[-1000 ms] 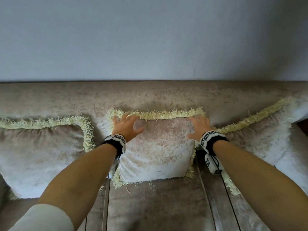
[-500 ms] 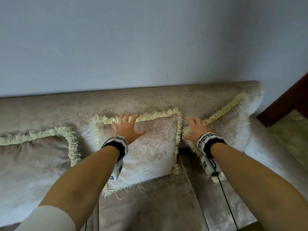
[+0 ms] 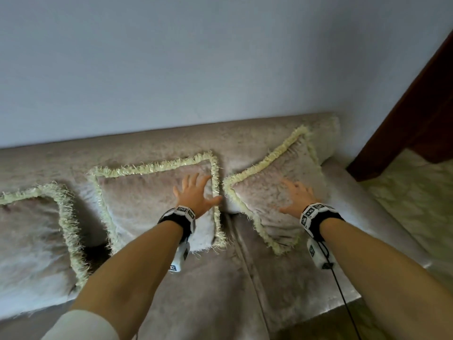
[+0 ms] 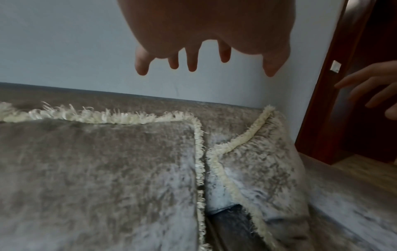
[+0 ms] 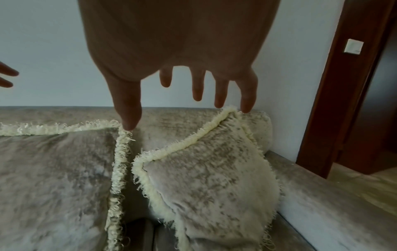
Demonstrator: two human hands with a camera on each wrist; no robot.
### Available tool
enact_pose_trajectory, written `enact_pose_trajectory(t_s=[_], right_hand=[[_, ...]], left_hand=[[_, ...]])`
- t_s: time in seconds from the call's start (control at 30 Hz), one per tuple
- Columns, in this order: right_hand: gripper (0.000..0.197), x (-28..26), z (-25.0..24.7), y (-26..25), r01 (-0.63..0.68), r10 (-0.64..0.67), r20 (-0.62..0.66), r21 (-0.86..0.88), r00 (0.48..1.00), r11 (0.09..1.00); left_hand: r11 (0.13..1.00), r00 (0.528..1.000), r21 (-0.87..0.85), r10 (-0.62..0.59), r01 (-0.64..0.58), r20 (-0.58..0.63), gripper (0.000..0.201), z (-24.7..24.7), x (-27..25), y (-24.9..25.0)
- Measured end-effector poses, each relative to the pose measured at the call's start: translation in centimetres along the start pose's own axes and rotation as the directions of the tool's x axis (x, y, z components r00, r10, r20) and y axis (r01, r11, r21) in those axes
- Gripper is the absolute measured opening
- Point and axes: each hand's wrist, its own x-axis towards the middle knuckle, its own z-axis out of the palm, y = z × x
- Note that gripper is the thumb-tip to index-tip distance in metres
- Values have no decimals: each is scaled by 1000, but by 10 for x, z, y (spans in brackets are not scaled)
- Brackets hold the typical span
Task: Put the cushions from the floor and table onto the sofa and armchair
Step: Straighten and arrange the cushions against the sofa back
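Sofa [image 3: 245, 278], three fringed cushions [image 3: 147, 200], both hands [image 3: 193, 195] spread above

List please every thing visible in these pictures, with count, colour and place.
cushions: three, beige with pale yellow fringe, leaning on the sofa back: left cushion, middle cushion, right cushion, tilted
sofa: one, beige, along the wall
wall: pale blue-grey, behind
door frame: dark red-brown, right
floor: pale, right
wrist bands: two, black and white
left hand: open, over middle cushion
right hand: open, over right cushion
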Motion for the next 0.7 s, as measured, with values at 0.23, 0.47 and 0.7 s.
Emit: enact_pose_trajectory(t_s=[0.23, 0.47, 0.7], right_hand=[[95, -21, -17, 93, 26, -26, 9, 21, 1000, 999], [89, -20, -35, 144, -15, 15, -29, 24, 999, 1000], [91, 22, -43, 171, -20, 20, 7, 37, 1000, 999]], left_hand=[[1000, 1000, 18, -19, 19, 4, 76, 26, -30, 92], [1000, 1000, -15, -21, 21, -3, 77, 45, -12, 140], [997, 997, -43, -65, 67, 39, 77, 76, 22, 161]])
